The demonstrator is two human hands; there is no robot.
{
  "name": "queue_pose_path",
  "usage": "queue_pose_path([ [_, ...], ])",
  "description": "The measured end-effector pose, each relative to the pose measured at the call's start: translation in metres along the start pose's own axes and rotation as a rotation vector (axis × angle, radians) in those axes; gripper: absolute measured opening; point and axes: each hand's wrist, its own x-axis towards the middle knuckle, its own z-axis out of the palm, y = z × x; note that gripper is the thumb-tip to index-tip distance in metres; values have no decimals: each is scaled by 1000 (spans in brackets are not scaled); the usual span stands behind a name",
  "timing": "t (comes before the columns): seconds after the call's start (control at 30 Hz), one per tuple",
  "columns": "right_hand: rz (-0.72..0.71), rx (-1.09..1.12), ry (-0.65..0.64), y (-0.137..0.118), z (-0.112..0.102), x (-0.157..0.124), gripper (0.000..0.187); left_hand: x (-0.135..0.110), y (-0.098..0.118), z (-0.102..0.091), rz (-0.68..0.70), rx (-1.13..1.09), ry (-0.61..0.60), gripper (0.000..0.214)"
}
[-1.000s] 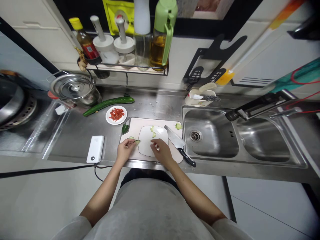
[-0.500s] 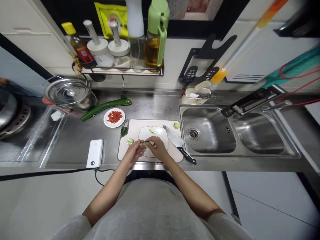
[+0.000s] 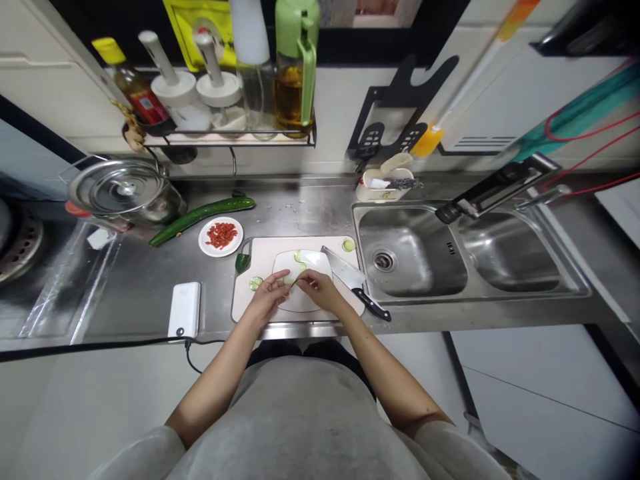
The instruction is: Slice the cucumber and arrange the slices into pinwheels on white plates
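Note:
A white plate (image 3: 315,303) lies on a pale cutting board (image 3: 245,310), with thin cucumber slices (image 3: 299,256) set in a curve on it. Over the plate, my right hand (image 3: 323,291) pinches a thin cucumber slice (image 3: 289,281) by its dark green edge. My left hand (image 3: 267,300) is beside that slice, fingers loosely apart; whether its fingertips touch the slice is hard to see. More cucumber slices (image 3: 256,283) sit at the board's left, and another cucumber piece (image 3: 349,245) at its upper right corner. A kitchen knife (image 3: 370,303) rests across the board's right side.
Behind the board are a small plate (image 3: 202,247) of chopped red pieces and a long cucumber (image 3: 200,215). A dark green cucumber end (image 3: 243,262) lies by the board's handle. A white power bank (image 3: 184,310) is left, a lidded pot (image 3: 125,190) further back, a double sink (image 3: 415,287) right.
My left hand's fingers have spread and its index finger has lifted from the slice. My right hand still pinches the slice, shifted slightly. The whole view has moved a little.

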Motion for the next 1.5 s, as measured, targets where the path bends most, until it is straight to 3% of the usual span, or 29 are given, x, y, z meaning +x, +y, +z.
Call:
queue_pose_path([
  [0.23,92,135,-137,0,-8,-2,20,4,-9,5,128,101,27,57],
  [0.5,189,97,-129,1,-4,3,14,14,-20,3,225,156,70,43],
  [0.83,154,32,-184,19,-13,25,14,37,-23,4,310,286,18,42],
  [1.07,106,-303,-117,28,-31,61,4,68,-20,11,405,558,143,33],
  [1.27,81,-475,-99,31,-31,76,4,84,-16,13,522,853,248,29],
  [1.5,24,-623,-118,30,-28,82,6,92,-13,8,583,982,238,27],
])
